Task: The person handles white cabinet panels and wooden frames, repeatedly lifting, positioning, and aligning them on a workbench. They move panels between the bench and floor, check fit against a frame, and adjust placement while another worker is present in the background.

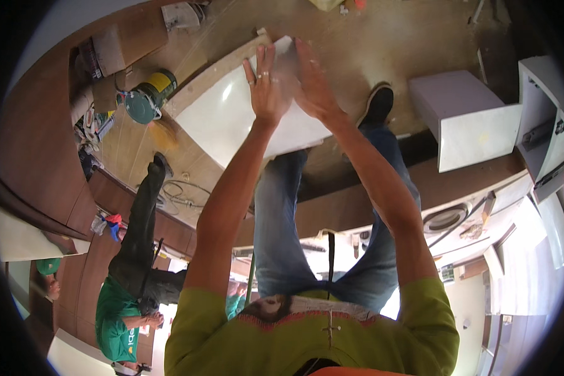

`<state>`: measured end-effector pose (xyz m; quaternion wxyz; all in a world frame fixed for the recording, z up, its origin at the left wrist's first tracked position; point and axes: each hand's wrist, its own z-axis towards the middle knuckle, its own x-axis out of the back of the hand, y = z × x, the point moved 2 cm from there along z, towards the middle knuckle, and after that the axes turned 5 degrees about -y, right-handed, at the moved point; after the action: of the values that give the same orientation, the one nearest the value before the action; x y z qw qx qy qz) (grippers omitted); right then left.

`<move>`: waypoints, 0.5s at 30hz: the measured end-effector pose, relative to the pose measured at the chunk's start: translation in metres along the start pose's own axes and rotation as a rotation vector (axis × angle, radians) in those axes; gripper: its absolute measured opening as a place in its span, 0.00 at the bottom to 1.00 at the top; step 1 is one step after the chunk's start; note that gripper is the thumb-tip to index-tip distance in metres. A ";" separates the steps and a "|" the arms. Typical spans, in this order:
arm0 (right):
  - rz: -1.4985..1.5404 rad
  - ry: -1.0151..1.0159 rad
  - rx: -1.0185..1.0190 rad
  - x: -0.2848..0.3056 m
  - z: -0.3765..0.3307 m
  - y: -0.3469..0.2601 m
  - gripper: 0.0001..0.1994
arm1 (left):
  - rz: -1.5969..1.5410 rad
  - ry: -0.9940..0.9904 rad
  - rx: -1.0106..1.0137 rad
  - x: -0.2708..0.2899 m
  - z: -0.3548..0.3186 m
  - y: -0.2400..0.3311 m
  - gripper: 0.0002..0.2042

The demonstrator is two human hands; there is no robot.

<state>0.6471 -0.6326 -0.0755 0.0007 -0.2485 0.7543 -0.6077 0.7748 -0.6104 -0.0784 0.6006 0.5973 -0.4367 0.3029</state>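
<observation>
A glossy white panel (222,122) lies slanted in front of me, on top of a tan board (210,67) whose edge shows along the far left side. My left hand (268,91) rests on the panel's far part with its fingers stretched out and slightly apart. Close beside it, my right hand (314,88) reaches over the panel's right side, fingers extended and partly smeared by motion. A grey, blurred patch lies between the two hands; I cannot tell whether it is a shadow or a thing.
A green can with a yellow band (160,83) stands left of the panel. A white-fronted drawer box (479,135) sits at the right. Cables (185,193) lie on the floor near a person in a green shirt (116,319). My shoe (378,103) is right of the panel.
</observation>
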 end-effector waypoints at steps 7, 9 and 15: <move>-0.028 -0.103 -0.144 0.005 -0.090 0.001 0.39 | 0.050 -0.038 0.059 0.001 -0.014 -0.002 0.26; -0.033 -0.023 -0.072 0.001 -0.016 -0.001 0.37 | 0.010 0.021 0.009 -0.002 0.005 -0.004 0.25; 0.002 -0.134 -0.162 0.011 -0.139 0.021 0.38 | 0.092 -0.006 0.058 -0.003 -0.012 -0.009 0.28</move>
<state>0.5871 -0.5068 -0.0552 0.0316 -0.2869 0.7996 -0.5267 0.7839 -0.5987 -0.0841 0.5673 0.5946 -0.4565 0.3411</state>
